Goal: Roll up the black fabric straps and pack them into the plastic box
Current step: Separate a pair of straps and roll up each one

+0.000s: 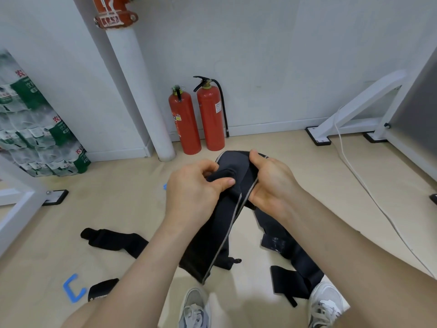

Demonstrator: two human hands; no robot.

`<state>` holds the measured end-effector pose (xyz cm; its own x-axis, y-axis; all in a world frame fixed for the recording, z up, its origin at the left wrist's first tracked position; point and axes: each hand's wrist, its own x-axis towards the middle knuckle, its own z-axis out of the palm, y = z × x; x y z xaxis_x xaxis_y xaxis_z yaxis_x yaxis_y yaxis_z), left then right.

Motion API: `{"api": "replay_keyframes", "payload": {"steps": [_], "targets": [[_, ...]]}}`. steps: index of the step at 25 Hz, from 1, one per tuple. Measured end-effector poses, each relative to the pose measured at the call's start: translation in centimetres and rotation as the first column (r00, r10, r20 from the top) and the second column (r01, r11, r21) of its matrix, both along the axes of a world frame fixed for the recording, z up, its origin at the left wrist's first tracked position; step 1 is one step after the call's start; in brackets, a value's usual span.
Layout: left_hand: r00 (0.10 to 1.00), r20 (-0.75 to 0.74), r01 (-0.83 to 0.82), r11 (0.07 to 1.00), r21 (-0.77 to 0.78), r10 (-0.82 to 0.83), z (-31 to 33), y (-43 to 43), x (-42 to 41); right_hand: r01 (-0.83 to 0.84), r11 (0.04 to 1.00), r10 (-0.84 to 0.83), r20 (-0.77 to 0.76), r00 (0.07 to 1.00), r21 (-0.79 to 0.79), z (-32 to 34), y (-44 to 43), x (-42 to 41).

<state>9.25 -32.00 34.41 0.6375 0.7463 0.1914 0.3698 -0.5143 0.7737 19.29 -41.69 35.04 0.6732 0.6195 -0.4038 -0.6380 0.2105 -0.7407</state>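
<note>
I hold a long black fabric strap [208, 242] with a grey edge in the air over the floor. My left hand [194, 188] pinches its folded upper end between thumb and fingers. Beside it, my right hand [269, 183] grips the same strap, fingers curled over its top. The strap's loose length hangs down between my forearms. More black straps lie on the floor: one at the left [113, 240], one near the bottom left [101, 292], others at the right [293, 275]. No plastic box is in view.
Two red fire extinguishers [198, 119] stand against the wall beside a white pipe [139, 91]. Packs of bottled water [35, 124] are stacked at the left. White table legs [350, 110] and a white cable [369, 192] are at the right. My shoes [196, 308] show at the bottom.
</note>
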Motion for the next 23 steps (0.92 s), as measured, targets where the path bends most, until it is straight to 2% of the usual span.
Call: {"api": "replay_keyframes", "payload": {"steps": [1, 2, 4, 6, 7, 9, 12, 19, 23], "targets": [[0.998, 0.055, 0.040, 0.990, -0.136, -0.032, 0.1, 0.1, 0.0, -0.013, 1.000, 0.013, 0.006, 1.000, -0.004, -0.1, 0.1, -0.1], [0.988, 0.120, 0.130, 0.937, -0.324, -0.096, 0.4, 0.3, -0.2, -0.007, 1.000, 0.008, 0.037, 0.999, -0.021, -0.1, 0.1, 0.0], [0.934, 0.260, 0.355, 0.723, -0.593, -0.246, 1.2, 1.3, -1.3, 0.105, 0.992, -0.095, 0.134, 0.986, -0.067, -0.2, 0.0, 0.9], [0.862, 0.415, 0.504, 0.573, -0.646, -0.290, 2.0, 2.3, -2.7, 0.271, 0.959, -0.254, 0.181, 0.950, -0.078, -0.3, -0.6, 3.1], [0.834, 0.476, 0.545, 0.555, -0.629, -0.279, 2.3, 2.6, -3.1, 0.286, 0.954, -0.265, 0.197, 0.944, -0.085, -0.2, -1.0, 3.7], [0.813, 0.526, 0.564, 0.562, -0.605, -0.249, 2.4, 2.6, -3.0, 0.135, 0.986, -0.113, 0.200, 0.973, -0.100, -0.2, -1.2, 3.1], [0.854, 0.424, 0.513, 0.622, -0.591, -0.301, 1.7, 1.4, -1.6, -0.098, 0.991, 0.114, 0.184, 0.976, -0.092, -0.1, -0.8, 1.1], [0.944, 0.301, 0.292, 0.757, -0.584, -0.133, -0.6, 1.1, 0.0, -0.180, 0.983, 0.174, 0.125, 0.977, 0.039, 0.1, -0.7, 1.2], [0.955, 0.288, 0.230, 0.787, -0.572, -0.070, -1.0, 0.8, 0.3, -0.197, 0.977, 0.188, 0.110, 0.976, 0.077, -0.1, -0.7, 1.2]]}}
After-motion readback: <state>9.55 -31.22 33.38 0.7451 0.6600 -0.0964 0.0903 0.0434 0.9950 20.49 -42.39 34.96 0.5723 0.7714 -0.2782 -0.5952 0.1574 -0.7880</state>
